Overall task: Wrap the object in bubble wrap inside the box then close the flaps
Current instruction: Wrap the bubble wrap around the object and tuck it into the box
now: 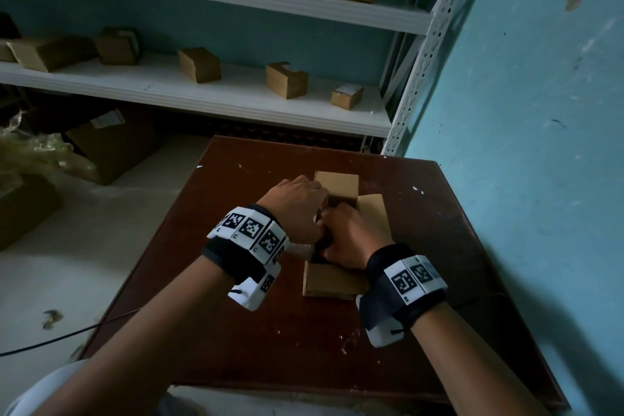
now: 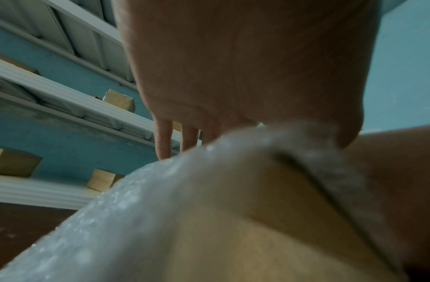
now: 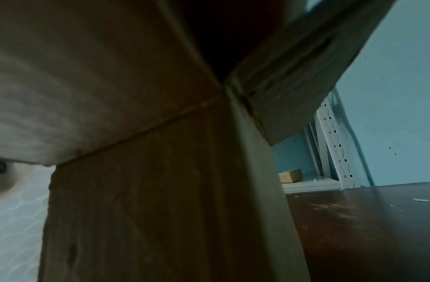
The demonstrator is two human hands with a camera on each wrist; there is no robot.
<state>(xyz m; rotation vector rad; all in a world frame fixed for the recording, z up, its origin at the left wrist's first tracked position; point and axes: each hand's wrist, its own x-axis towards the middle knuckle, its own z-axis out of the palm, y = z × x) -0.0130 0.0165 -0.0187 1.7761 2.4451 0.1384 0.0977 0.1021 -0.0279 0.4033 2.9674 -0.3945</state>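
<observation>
A small cardboard box (image 1: 332, 280) stands on the dark brown table (image 1: 270, 365) with its far, right and near flaps spread open. Both hands are down in its opening, touching each other. My left hand (image 1: 297, 209) holds the bubble wrap (image 2: 136, 209), which drapes over a box flap (image 2: 269, 200) between thumb and fingers (image 2: 163, 139). A strip of the wrap (image 1: 299, 250) shows under the left wrist. My right hand (image 1: 351, 236) has its fingers curled into the box, and what they hold is hidden. The object inside is not visible. The right wrist view shows only the box's outer wall (image 3: 148, 209).
White metal shelves (image 1: 236, 101) behind the table carry several small cardboard boxes (image 1: 199, 64). The blue wall (image 1: 540, 111) runs close along the table's right edge. Larger cartons (image 1: 111, 145) and crumpled plastic (image 1: 27, 152) lie on the floor at left, with a black cable (image 1: 67, 338).
</observation>
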